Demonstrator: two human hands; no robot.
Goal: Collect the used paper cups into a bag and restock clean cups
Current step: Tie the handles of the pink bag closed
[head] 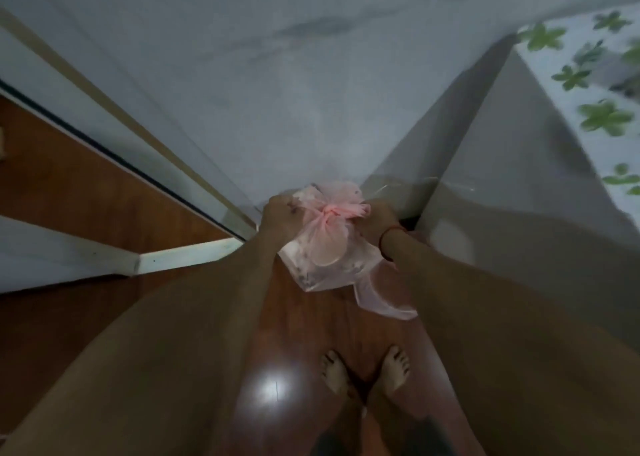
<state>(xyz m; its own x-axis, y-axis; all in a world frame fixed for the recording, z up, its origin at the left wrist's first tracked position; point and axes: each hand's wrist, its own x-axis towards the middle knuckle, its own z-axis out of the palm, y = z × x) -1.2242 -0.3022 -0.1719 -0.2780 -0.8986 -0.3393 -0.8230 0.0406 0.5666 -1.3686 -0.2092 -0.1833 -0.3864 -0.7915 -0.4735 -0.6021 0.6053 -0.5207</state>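
Pink translucent plastic bag (pixel 322 247) is hanging in the air between both hands, above the wooden floor (pixel 86 192). The left hand (pixel 280 221) and right hand (pixel 379 223) are each gripping one side of its knotted neck, equally near; the bag's length is running down toward the feet (pixel 363 369).

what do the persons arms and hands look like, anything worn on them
Both arms are bare along their whole visible length, with no sleeves in view. The left hand wears no glove, ring or watch that shows. The right hand is also gloveless, with a thin red string bracelet around its wrist. The picture is dim and slightly blurred.
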